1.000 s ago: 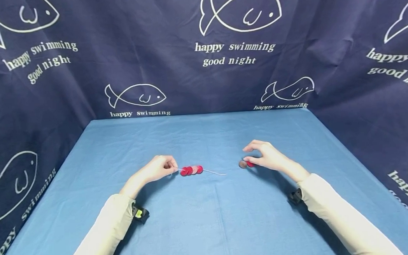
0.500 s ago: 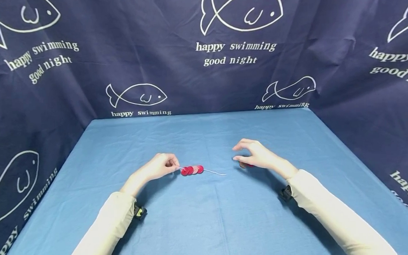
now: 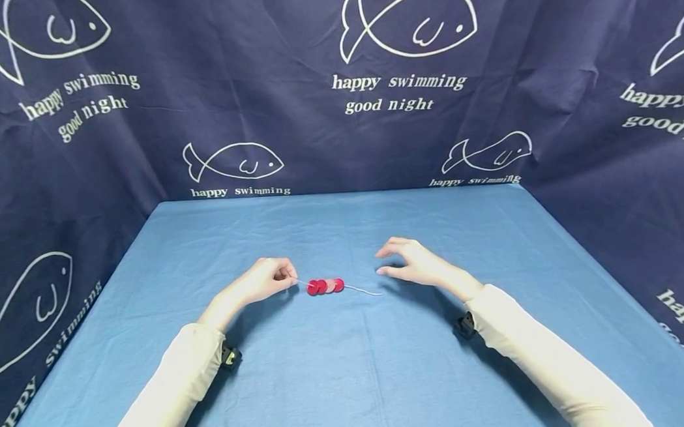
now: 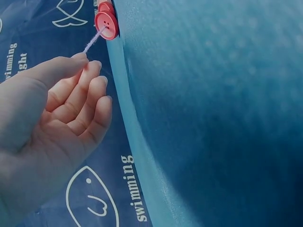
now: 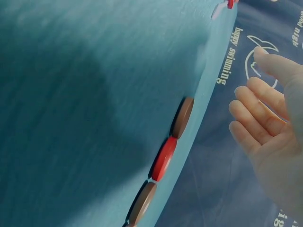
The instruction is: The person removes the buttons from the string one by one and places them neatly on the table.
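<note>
My left hand [image 3: 264, 280] pinches one end of a pale string [image 4: 92, 42] between thumb and forefinger. Several red and pink buttons [image 3: 321, 287] lie overlapping in a row along the string, and its free end trails to the right on the cloth. In the left wrist view the string passes into the holes of the nearest red button [image 4: 106, 25]. Beyond that free end, my right hand [image 3: 418, 262] hovers with thumb and fingers apart, holding nothing. The right wrist view shows a line of loose buttons: a brown button [image 5: 183, 117], a red button [image 5: 164, 159] and another brown button [image 5: 142, 204].
A blue cloth [image 3: 305, 372] covers the table. Dark blue curtains [image 3: 325, 136] printed with white fish and lettering stand behind it and at both sides. In the head view the right hand and forearm hide the loose buttons.
My right hand has moved left, away from over the loose buttons and toward the string's free end; those buttons are now hidden in the head view. My left hand keeps its pinch, nearly still.
</note>
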A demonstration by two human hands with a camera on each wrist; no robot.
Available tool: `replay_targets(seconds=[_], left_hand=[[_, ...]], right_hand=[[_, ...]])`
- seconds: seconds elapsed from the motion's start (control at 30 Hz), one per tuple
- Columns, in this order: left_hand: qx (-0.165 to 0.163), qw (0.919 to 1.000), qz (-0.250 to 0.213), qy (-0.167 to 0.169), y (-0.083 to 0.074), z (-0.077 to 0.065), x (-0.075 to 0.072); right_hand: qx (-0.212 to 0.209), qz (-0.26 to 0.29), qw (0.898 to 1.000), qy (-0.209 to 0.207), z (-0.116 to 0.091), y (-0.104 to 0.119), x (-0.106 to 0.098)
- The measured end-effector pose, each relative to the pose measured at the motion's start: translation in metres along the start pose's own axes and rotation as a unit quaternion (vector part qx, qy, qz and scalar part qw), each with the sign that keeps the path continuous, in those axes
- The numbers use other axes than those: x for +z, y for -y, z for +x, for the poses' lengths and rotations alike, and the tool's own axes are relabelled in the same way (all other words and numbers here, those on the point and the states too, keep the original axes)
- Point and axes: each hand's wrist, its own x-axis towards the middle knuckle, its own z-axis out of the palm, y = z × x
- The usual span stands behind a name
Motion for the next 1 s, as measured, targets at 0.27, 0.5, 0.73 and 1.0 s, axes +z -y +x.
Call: replay_targets(seconds=[0.27, 0.5, 0.73, 1.0], left_hand=[[0.002, 1.0000, 0.004, -0.009, 0.003, -0.001, 0.002], [-0.005, 1.0000, 0.002, -0.003, 0.004, -0.001, 0.002], [-0.010, 0.9999, -0.003, 0.004, 0.002, -0.001, 0.002], [-0.017, 0.9997, -0.007, 0.014, 0.002, -0.002, 0.001]], right_hand=[[-0.017, 0.006, 1.000, 0.000, 0.007, 0.004, 0.008], [-0.031, 0.014, 0.999, -0.002, 0.014, 0.009, 0.016], [-0.041, 0.033, 0.999, 0.011, 0.021, 0.016, 0.019], [-0.057, 0.027, 0.998, 0.024, 0.027, 0.018, 0.023]])
